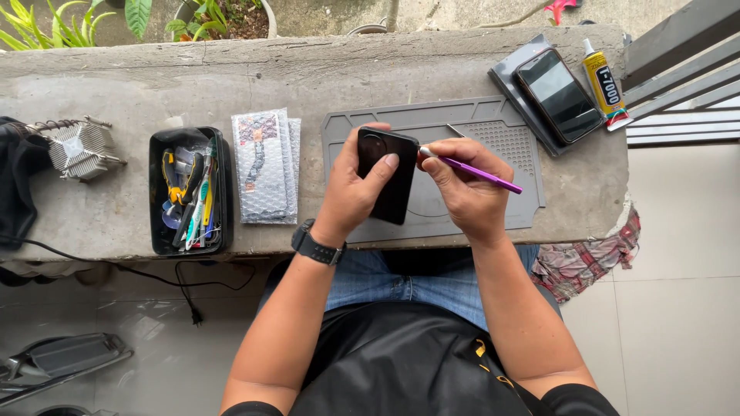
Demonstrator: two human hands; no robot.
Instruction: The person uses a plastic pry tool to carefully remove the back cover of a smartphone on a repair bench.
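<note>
Head view, item by item: my left hand (351, 192), wrist-watch on, is closed around a black phone (388, 174), back side up, held tilted just above the grey work mat (509, 142) on the concrete desk (308, 77). My right hand (466, 192) pinches a purple-handled tool (478, 171), its tip touching the phone's right edge near the top. Risks, as I judge them: the tip could skid off the edge and nick my left thumb or scar the casing; too much levering could crack the back; since the phone hangs off the mat, a loosened grip would drop it. Nearby: black tool tray (190, 192), bubble-wrapped parts (266, 166), second phone (559, 94) on a grey tray, glue tube (603, 83), finned metal heatsink (79, 148).
</note>
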